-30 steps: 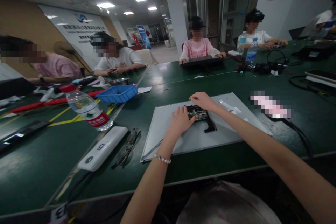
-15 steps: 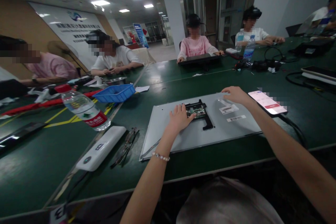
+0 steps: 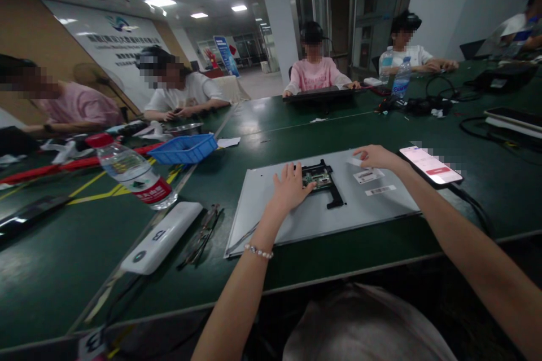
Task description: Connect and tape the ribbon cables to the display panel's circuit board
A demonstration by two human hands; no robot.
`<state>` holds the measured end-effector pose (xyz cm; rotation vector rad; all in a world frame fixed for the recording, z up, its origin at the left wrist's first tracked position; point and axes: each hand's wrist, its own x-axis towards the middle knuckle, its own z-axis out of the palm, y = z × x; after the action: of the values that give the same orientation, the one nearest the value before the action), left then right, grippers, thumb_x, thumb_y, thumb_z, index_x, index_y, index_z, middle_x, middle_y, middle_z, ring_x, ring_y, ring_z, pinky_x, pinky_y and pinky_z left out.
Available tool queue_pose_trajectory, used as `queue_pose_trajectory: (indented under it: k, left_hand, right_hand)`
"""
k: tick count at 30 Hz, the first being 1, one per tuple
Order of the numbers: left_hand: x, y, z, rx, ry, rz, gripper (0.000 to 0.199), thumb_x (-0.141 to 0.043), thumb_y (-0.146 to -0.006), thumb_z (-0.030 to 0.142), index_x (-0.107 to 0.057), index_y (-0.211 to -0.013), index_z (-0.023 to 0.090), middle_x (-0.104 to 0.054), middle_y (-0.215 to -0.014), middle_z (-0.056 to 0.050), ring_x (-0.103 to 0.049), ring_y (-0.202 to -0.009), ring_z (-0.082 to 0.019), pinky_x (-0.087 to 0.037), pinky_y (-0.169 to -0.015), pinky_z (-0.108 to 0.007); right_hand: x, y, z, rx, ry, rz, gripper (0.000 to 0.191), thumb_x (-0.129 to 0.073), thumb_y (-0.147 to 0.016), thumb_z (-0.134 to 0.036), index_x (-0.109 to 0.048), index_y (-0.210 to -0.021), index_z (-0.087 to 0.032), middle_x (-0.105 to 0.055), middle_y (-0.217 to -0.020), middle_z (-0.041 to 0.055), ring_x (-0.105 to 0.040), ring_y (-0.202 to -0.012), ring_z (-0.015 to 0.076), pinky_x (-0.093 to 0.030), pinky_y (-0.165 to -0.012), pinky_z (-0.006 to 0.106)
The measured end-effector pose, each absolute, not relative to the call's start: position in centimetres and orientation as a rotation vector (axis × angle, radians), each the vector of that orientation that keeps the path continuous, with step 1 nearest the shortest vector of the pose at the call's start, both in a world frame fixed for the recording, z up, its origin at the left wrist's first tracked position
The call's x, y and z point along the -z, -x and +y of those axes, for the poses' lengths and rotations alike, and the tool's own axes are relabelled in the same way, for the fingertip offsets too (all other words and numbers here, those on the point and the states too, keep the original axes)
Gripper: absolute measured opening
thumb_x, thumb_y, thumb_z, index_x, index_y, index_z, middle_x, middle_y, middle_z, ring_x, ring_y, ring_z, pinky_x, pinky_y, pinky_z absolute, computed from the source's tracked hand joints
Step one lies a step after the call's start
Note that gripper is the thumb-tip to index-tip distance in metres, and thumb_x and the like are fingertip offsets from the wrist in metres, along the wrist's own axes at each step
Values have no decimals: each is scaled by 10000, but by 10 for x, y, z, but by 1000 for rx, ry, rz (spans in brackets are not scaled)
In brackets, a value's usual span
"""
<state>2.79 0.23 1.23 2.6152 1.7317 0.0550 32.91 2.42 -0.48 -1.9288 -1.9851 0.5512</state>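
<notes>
Two hands work apart: the left hand (image 3: 291, 187), fingers spread, alone covers the black bracket (image 3: 337, 196); the right hand (image 3: 377, 156), grip unclear, has moved to the display panel's (image 3: 309, 223) one o'clock.

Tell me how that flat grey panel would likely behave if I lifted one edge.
The grey panel is probably stiff, as it lies flat with straight edges. Being broad and thin, it could be fragile if twisted. The black bracket on top might slide if unfastened; that can't be seen.
</notes>
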Motion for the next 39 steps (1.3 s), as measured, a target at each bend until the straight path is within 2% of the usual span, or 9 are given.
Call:
queue_pose_trajectory:
  k: [3,7,11,18,23,26,30,34,39]
  left_hand:
    - [-13,-28,2,-88,-2654,1698,744,-362,-917,563,-185,-1495,130,-187,-1559,-190,-119,-1448,-340,-181,-1106,-617]
    - [-15,-28,2,-108,-2693,1679,713,-390,-915,539,-204,-1488,158,-202,-1557,-186,-106,-1452,-325,-170,-1116,-597]
    - [-18,-27,1,-87,-2701,1654,699,-412,-915,514,-203,-1485,167,-192,-1560,-184,-86,-1455,-324,-167,-1114,-600]
    - [-17,-27,1,-137,-2730,1622,673,-433,-916,475,-232,-1474,155,-221,-1549,-187,-100,-1452,-323,-166,-1111,-607]
    - [-26,-33,-6,-266,-2894,1396,578,-420,-924,346,-273,-1461,189,-180,-1572,-124,-72,-1460,-273,-127,-1151,-545]
    - [-33,-38,-10,-403,-2976,1193,498,-372,-934,265,-343,-1428,208,-239,-1552,-89,-133,-1448,-238,-153,-1169,-477]
    - [-34,-43,-13,-506,-3008,980,432,-370,-928,211,-457,-1351,186,-426,-1418,-102,-319,-1356,-229,-272,-1130,-403]
    - [-35,-46,-13,-532,-3001,934,383,-367,-925,178,-543,-1265,177,-530,-1280,-104,-462,-1209,-222,-363,-1054,-382]
    - [-45,-52,-19,-392,-2989,944,342,-342,-937,179,-606,-1155,186,-593,-1139,-98,-543,-1068,-212,-437,-949,-360]
  right_hand:
    - [3,-329,23,-574,1933,-1988,475,-592,-690,-92,-672,-1156,-134,-720,-948,78,-662,-701,175,-516,-689,276]
    - [0,-327,23,-549,1860,-1974,357,-635,-711,-139,-706,-1060,-132,-719,-943,89,-666,-817,202,-507,-751,287]
    - [-8,-320,20,-734,1707,-1888,252,-653,-765,-268,-715,-981,-153,-713,-929,69,-646,-846,186,-495,-753,279]
    - [-26,-296,2,-1206,1422,-1932,293,-647,-778,-352,-705,-997,-166,-704,-955,66,-614,-828,163,-466,-659,236]
    - [-29,-283,-7,-1435,1374,-2026,298,-634,-773,-359,-695,-995,-171,-692,-920,58,-615,-803,154,-463,-648,224]
    - [-27,-279,-9,-1447,1350,-2110,258,-636,-756,-327,-707,-949,-172,-685,-855,45,-596,-737,143,-449,-615,225]
    - [-23,-274,-8,-1386,1359,-2122,231,-654,-716,-280,-697,-911,-162,-656,-697,13,-576,-658,137,-435,-599,239]
    - [-22,-266,-8,-1358,1385,-2090,262,-664,-701,-275,-660,-932,-152,-665,-691,14,-600,-670,146,-433,-599,245]
    - [-22,-260,-11,-1332,1464,-2030,330,-693,-684,-279,-611,-977,-152,-689,-718,27,-641,-713,176,-457,-641,267]
